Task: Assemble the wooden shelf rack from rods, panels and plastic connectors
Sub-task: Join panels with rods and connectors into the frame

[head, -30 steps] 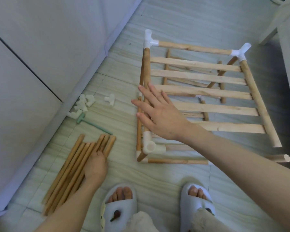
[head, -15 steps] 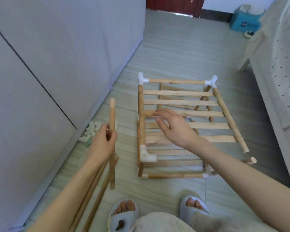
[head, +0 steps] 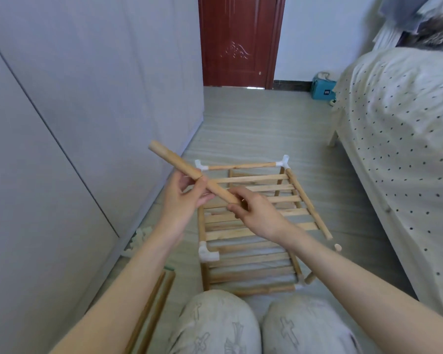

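Head view: left hand (head: pixel 187 198) is gripping a wooden rod (head: pixel 195 172); right hand (head: pixel 253 210) is pinching its lower end.

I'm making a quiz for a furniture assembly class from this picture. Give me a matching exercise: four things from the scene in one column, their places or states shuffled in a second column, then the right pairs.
Things
1. wooden rod
2. slatted rack
3. loose connectors
4. spare rods

Places or states
A. piled on the floor by the wall
B. lying on the floor beside the left forearm
C. held up between left hand and right hand
D. resting on the floor ahead of the knees, white corner pieces fitted

Pairs: 1-C, 2-D, 3-A, 4-B
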{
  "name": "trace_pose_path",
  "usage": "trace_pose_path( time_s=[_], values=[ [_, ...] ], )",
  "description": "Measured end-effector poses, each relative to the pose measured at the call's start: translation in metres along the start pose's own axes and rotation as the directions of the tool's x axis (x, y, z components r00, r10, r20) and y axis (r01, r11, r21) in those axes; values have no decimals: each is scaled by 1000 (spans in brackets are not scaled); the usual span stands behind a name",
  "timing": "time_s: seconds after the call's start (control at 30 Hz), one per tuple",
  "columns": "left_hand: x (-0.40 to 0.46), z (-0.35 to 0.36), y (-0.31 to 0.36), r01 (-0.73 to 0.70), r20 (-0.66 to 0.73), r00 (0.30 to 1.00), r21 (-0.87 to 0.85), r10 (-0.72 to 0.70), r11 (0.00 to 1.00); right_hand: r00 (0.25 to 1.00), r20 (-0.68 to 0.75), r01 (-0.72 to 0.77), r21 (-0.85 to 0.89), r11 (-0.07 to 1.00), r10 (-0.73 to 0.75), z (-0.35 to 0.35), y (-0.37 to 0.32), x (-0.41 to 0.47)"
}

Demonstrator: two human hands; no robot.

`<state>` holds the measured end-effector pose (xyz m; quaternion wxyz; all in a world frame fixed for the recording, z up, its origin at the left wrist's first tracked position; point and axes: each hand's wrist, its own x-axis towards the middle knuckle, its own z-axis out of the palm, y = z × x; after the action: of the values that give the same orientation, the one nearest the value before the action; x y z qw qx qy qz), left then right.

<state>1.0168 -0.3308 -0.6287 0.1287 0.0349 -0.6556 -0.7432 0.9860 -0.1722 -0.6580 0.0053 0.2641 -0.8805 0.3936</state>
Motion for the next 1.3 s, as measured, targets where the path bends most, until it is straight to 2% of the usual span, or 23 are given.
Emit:
trace_pose_path(
  time_s=[0.07, 0.13, 0.23, 0.33, 0.47, 0.57, 0.73, 1.1, 1.3],
  values=[
    [-6, -1, -13, 36, 48, 998, 86, -40, 996, 1000, -1, -22, -41, 999, 22, -5, 8, -7],
    [-12, -8, -35, 68, 68, 993, 297, -92, 952, 995, 33, -88, -86, 992, 91, -11, 23, -17],
    [-23, -25, -79, 226, -14, 968, 469, -249, 854, 966, 71, -223, -249, 942, 247, -22, 52, -36],
    [-32, -38, -118, 413, -75, 899, 473, -431, 779, 913, 102, -308, -462, 832, 395, -29, 79, -58],
    [-36, -35, -143, 456, -4, 864, 432, -504, 778, 884, 62, -340, -594, 729, 463, -23, 99, -75],
    [-33, -33, -148, 397, 78, 877, 440, -474, 806, 884, 49, -344, -605, 718, 465, -19, 110, -80],
    [-33, -43, -152, 320, 150, 879, 520, -453, 792, 899, 75, -309, -587, 748, 431, -11, 122, -81],
    [-30, -57, -166, 341, 107, 887, 501, -448, 795, 934, 79, -273, -469, 840, 348, 16, 139, -85],
    [-32, -61, -168, 379, 102, 876, 461, -472, 802, 925, 105, -296, -403, 866, 365, 26, 150, -92]
  ],
)
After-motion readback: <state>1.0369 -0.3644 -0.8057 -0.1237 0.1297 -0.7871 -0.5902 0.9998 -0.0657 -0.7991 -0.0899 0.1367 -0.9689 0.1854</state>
